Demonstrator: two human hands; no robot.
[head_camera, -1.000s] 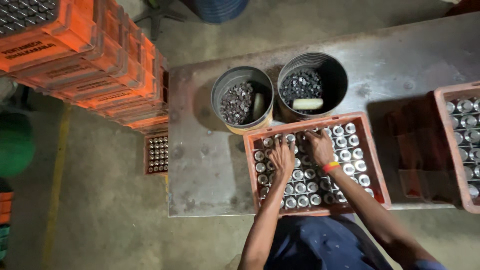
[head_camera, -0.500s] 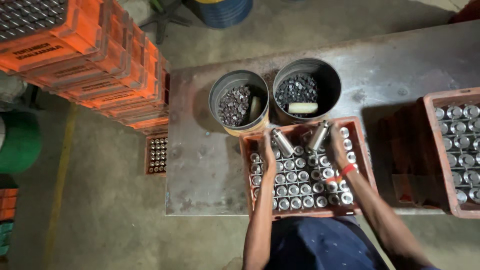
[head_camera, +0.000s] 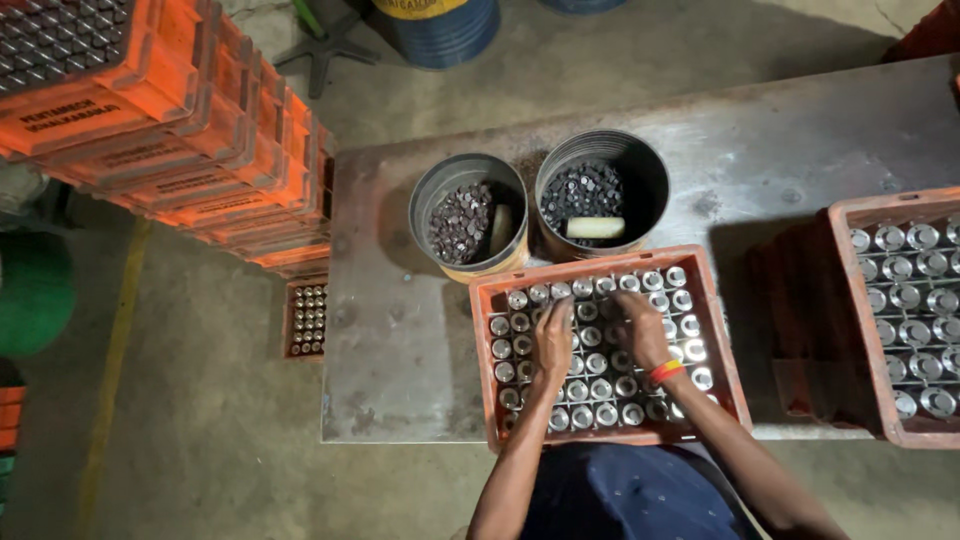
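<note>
both my arms reach forward and down into the orange crate (head_camera: 483, 330) right in front of me on the grey metal table (head_camera: 400, 330). my left hand (head_camera: 555, 338) lies palm down on the left middle of the rows, fingers close together and bent a little. my right hand (head_camera: 638, 330) is just beside it, more to the middle, also palm down with bent fingers. a red and yellow band (head_camera: 666, 371) sits on my right wrist.

half a moment ago each of my hands held a shiny metal cylinder up above the back of the crate. now my hands are low on the rows again and those two are not up in the air any more. i cannot tell if my fingers are pinching a piece or just resting on top, since my hands hide what is under them.

the metal cylinders (head_camera: 600, 388) stand upright in tidy rows and fill the crate. they look round and silver from above, with dark centres.

behind the crate stand two round tins, touching each other. the left tin (head_camera: 432, 200) and the right tin (head_camera: 650, 165) both hold small dark pieces. another crate of cylinders (head_camera: 850, 300) sits at my right, and a stack of orange crates (head_camera: 200, 170) stands at my left.
</note>
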